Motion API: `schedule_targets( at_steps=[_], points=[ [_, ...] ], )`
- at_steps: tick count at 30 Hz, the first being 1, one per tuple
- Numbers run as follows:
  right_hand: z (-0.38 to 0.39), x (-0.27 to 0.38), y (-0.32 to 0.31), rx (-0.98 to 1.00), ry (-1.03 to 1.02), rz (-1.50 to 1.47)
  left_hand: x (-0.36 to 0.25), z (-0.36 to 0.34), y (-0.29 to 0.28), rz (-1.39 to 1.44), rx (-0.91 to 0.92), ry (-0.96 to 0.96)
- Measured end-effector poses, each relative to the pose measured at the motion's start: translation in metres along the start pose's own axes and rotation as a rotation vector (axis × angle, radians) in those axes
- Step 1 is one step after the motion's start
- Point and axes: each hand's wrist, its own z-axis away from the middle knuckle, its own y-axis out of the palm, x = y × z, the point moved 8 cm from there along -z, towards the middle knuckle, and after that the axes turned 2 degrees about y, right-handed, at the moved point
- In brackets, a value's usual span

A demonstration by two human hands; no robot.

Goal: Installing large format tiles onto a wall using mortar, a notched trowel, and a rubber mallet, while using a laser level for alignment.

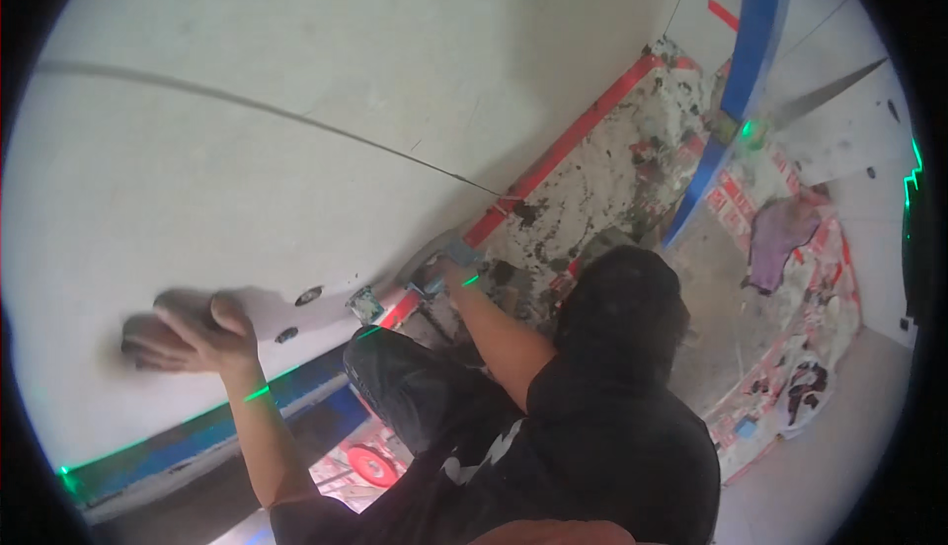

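My left hand (193, 338), fingers spread, is at the large pale wall panel (247, 199) on the left. Whether its palm presses the panel is hard to tell. At the panel's lower edge, beside the red strip (583, 135), my right hand (447, 273) is closed around a small grey-blue tool (456, 252) whose kind I cannot make out. Two dark oval holes (309, 295) mark the panel between my hands. Green laser light crosses both forearms.
A stained floor covering (592, 180) with red-printed edges runs along the wall. A purple cloth (780, 239) lies at right, near a long blue bar (760, 41). Between my left arm and bent knee (395, 377) is a red ring-shaped roll (373, 466).
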Motion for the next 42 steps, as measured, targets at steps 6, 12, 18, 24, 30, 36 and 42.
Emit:
schedule_targets(
  at_steps=[6,12,18,24,30,36,42],
  points=[
    [0.106,0.070,0.026,-0.004,-0.203,0.661,0.008,0.016,-0.005,0.054,-0.027,-0.056],
    [0.301,0.187,0.051,0.638,-0.553,0.790,0.014,0.028,-0.006,0.080,-0.063,-0.101],
    [0.315,0.289,-0.239,-0.088,-0.564,0.935,0.001,0.026,0.033,-0.739,0.940,-0.128],
    [0.243,0.273,-0.723,-1.198,-0.295,1.171,0.005,0.047,0.042,-0.902,0.908,-0.046],
    [0.260,0.284,-0.768,-1.411,-0.278,1.033,0.013,0.038,0.013,0.055,-0.023,0.040],
    [0.203,0.290,-0.745,-1.272,-0.184,1.160,0.005,0.012,0.003,0.032,-0.023,0.091],
    [0.182,0.263,-0.677,-0.720,-0.447,0.972,0.020,0.034,-0.007,-0.095,0.084,-0.026]
  ],
)
